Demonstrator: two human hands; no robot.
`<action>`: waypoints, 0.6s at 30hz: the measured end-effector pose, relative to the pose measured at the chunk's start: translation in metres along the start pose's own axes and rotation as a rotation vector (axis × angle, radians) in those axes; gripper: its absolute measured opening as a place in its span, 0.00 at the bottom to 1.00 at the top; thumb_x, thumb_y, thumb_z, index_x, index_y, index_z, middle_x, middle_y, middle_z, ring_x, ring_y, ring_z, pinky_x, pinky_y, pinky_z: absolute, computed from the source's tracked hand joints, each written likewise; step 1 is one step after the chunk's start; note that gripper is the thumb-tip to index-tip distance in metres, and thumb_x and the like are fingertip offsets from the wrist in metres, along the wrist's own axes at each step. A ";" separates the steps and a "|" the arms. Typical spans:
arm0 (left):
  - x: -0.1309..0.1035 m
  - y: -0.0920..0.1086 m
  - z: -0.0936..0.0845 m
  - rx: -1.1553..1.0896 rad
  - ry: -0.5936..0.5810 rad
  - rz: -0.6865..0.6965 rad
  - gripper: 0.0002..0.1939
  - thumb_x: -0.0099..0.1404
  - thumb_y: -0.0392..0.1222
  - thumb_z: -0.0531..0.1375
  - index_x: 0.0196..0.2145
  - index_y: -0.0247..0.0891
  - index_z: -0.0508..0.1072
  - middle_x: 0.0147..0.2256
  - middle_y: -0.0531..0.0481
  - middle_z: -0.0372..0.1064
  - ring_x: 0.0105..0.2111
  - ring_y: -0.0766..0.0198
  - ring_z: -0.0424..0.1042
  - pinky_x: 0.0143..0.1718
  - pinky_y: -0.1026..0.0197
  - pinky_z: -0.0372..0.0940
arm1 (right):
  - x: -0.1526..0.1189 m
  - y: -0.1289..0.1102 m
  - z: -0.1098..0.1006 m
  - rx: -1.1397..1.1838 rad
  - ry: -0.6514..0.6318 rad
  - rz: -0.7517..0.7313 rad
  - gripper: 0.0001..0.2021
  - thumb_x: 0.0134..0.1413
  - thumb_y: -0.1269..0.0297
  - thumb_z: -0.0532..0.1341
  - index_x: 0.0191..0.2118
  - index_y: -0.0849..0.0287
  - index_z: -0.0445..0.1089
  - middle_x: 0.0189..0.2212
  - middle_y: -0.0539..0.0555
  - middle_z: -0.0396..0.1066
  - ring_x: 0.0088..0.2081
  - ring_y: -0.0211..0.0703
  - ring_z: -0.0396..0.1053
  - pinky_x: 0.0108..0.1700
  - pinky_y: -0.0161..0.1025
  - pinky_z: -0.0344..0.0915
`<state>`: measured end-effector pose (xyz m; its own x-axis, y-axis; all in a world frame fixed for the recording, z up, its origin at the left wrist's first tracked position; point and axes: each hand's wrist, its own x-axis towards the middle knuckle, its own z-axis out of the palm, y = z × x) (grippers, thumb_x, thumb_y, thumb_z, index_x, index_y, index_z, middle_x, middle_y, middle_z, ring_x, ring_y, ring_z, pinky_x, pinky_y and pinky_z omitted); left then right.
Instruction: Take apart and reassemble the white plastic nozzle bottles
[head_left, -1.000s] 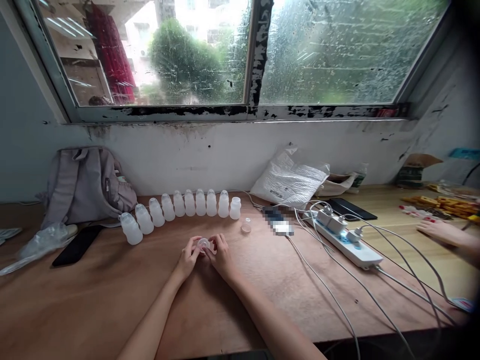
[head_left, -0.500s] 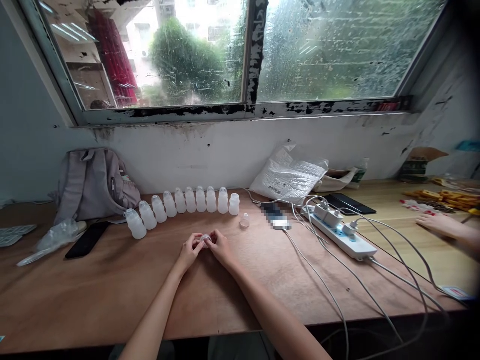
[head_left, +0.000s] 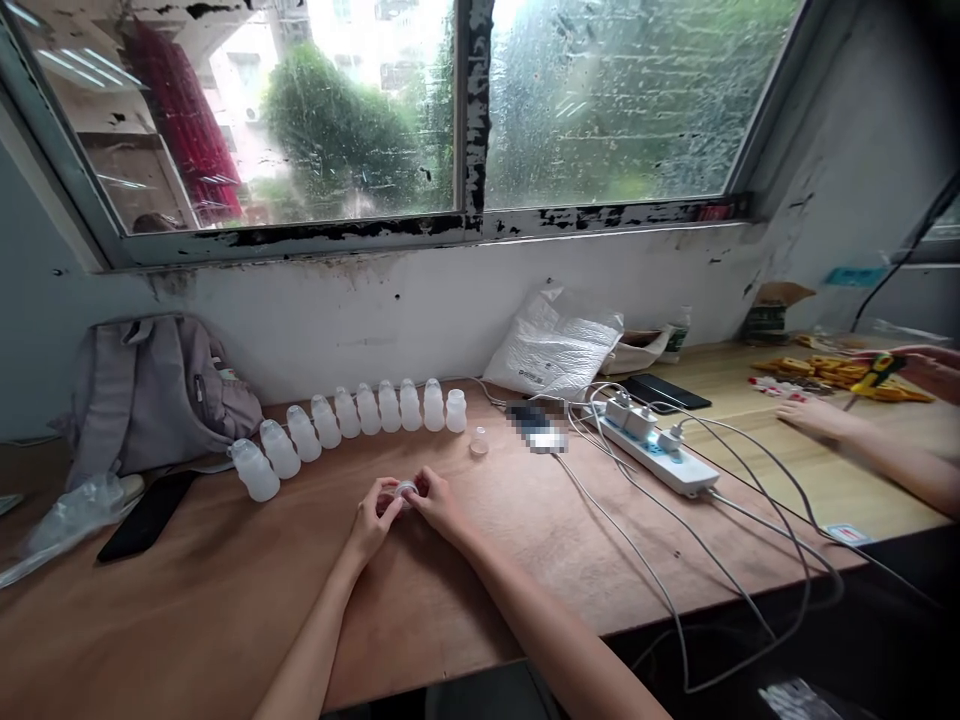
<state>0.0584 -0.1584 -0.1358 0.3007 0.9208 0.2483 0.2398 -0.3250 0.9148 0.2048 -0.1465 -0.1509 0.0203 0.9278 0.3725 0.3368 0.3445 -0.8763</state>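
Clear round piece (head_left: pixel 405 489): see-through and shiny, with a pale circular rim; much of it is hidden behind your fingers, so its full shape cannot be told.
Where it is: between your two hands, just above or on the desk (head_left: pixel 225 620), in front of the bottle row; which of the two you cannot tell from here.
Left hand (head_left: pixel 371 522): your grip is closed on the piece's left side, thumb and fingers curled around it.
Right hand (head_left: pixel 439 503): your grip is clamped on its right side, thumb against the near edge.
Since a second ago: the piece showed you a broader round face then; now your fingers cover more of it. Your view has turned, and at far right a co-worker's other hand (head_left: pixel 934 370) has come into sight with a yellow-and-black tool (head_left: pixel 877 375).
Bottles (head_left: pixel 255 470): ten in a curved row, frosted white, waisted; the rightmost has a flat top where the others rise to domes. The row is unchanged.
Small cap (head_left: pixel 478 442): clear, pinkish at the base, standing apart to the right of your hands.
Surfaces: reddish-brown wood grain under you; soft grey cloth on the backpack (head_left: pixel 165 385); crinkled silvery film on the bag (head_left: pixel 559 345).
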 end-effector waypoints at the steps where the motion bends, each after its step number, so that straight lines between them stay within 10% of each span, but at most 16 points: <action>1: 0.000 -0.001 0.000 -0.002 -0.011 0.009 0.12 0.57 0.45 0.53 0.39 0.38 0.61 0.27 0.52 0.69 0.27 0.64 0.70 0.33 0.61 0.65 | 0.000 0.001 0.000 -0.001 -0.004 -0.004 0.05 0.40 0.67 0.58 0.24 0.58 0.59 0.19 0.44 0.60 0.22 0.34 0.57 0.24 0.31 0.54; 18: 0.016 -0.013 0.001 0.042 0.022 0.012 0.12 0.58 0.46 0.51 0.36 0.37 0.66 0.22 0.54 0.67 0.19 0.67 0.66 0.25 0.64 0.62 | 0.001 0.005 -0.001 0.046 -0.021 0.011 0.08 0.45 0.61 0.58 0.31 0.59 0.63 0.19 0.44 0.61 0.22 0.33 0.59 0.24 0.30 0.56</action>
<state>0.0612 -0.1394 -0.1436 0.2839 0.9211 0.2663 0.2753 -0.3444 0.8976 0.2071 -0.1439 -0.1543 0.0040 0.9343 0.3566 0.2928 0.3399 -0.8937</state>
